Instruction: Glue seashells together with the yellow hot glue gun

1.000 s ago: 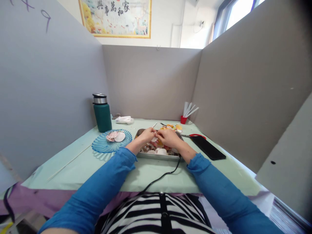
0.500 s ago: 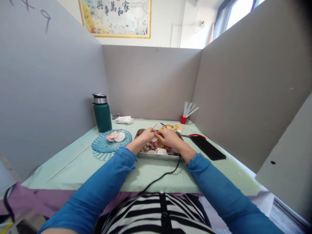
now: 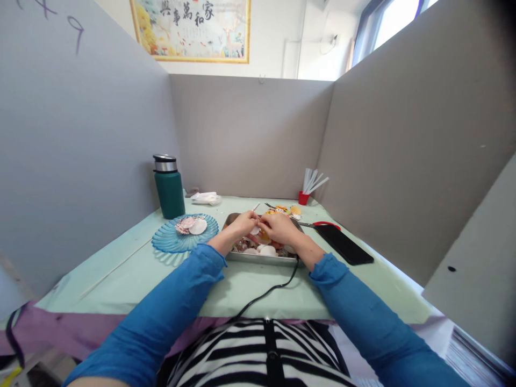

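Observation:
A steel tray [image 3: 258,257] with several shells, white, pink and orange, lies in the middle of the green table. Both my hands hover over it, fingertips meeting. My left hand [image 3: 241,223] is closed in a pinch on a thin stick and a pale shell. My right hand [image 3: 281,227] is curled, its fingers pressed to the same small shell. A blue glass plate [image 3: 171,242] to the left carries a white shell and a pink one [image 3: 192,224].
A green flask [image 3: 169,187] stands at the back left, a crumpled tissue [image 3: 206,198] beside it. A red cup with white sticks [image 3: 307,191], red-handled scissors [image 3: 322,223] and a black phone [image 3: 343,244] sit to the right. Grey partitions enclose the table. A black cable [image 3: 266,293] runs toward me.

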Motion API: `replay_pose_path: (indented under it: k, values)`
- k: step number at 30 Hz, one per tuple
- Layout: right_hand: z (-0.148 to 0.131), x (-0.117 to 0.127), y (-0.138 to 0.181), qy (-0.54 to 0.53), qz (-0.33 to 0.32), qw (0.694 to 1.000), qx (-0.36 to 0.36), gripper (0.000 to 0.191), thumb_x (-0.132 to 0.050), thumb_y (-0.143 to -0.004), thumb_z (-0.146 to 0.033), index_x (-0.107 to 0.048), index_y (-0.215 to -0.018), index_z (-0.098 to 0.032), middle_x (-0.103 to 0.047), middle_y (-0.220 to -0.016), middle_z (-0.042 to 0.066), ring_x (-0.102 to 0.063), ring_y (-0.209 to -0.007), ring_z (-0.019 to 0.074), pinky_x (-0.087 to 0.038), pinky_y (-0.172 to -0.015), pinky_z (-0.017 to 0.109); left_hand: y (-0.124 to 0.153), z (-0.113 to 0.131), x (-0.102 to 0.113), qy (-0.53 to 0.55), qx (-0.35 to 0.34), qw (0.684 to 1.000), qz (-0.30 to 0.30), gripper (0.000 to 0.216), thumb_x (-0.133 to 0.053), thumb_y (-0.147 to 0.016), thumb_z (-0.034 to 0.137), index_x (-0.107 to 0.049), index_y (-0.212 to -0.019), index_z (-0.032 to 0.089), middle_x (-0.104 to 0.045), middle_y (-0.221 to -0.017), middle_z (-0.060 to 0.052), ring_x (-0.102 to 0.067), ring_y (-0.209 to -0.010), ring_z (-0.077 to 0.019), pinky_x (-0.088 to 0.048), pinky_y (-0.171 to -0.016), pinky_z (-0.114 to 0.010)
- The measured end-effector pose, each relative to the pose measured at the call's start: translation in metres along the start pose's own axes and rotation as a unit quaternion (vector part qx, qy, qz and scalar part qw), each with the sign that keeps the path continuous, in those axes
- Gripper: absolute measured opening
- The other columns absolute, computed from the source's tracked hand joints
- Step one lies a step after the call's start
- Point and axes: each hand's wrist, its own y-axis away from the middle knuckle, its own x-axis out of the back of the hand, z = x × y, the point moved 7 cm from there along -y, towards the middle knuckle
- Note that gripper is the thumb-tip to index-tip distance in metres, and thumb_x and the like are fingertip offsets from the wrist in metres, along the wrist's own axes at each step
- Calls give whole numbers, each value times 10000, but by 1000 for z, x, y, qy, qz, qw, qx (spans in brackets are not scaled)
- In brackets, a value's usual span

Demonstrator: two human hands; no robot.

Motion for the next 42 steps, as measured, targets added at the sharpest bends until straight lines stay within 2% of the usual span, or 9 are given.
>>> replay_pose_path:
  k: [14, 23, 31, 38, 42]
  values:
    - [0, 0, 0, -3, 11, 1000, 10, 310, -392, -911, -372, -650, -890, -201, -683, -817, 45, -571, -737, 164, -290, -597, 252, 0, 1, 1, -8, 2, 1000, 10, 78, -411, -868, 112, -462, -821, 149, -559, -741, -24, -608, -609, -129, -561, -511, -280]
    - [0, 0, 0, 0, 4, 1000, 5, 309, -404, -905, -366, -658, -926, -192, -686, -836, 52, -567, -732, 163, -282, -594, 251, -1, -1, 0, -13, -5, 1000, -6, 43, -443, -855, 128, -473, -857, 158, -547, -734, -12, -598, -641, -123, -552, -505, -237]
    - [0, -2, 0, 0, -4, 1000, 6, 294, -400, -901, -346, -654, -927, -200, -690, -828, 47, -572, -721, 165, -291, -589, 251, -3, -1, -1, -19, -8, 1000, -7, 62, -422, -859, 124, -472, -870, 159, -566, -733, -14, -615, -640, -134, -548, -505, -249]
    - [-2, -5, 0, 9, -42, 999, 8, 275, -426, -871, -303, -657, -969, -192, -698, -875, 57, -586, -758, 171, -302, -598, 251, -9, -8, -1, -81, -9, 997, -1, 73, -449, -865, 160, -503, -909, 141, -606, -793, -46, -630, -593, -134, -522, -469, -230]
    - [-4, -7, 0, 21, -52, 998, 7, 267, -432, -857, -297, -663, -948, -197, -700, -873, 50, -590, -754, 169, -292, -576, 248, -15, -16, -1, -129, -7, 992, -6, 123, -482, -871, 225, -528, -957, 150, -628, -751, -42, -631, -531, -120, -503, -463, -202]
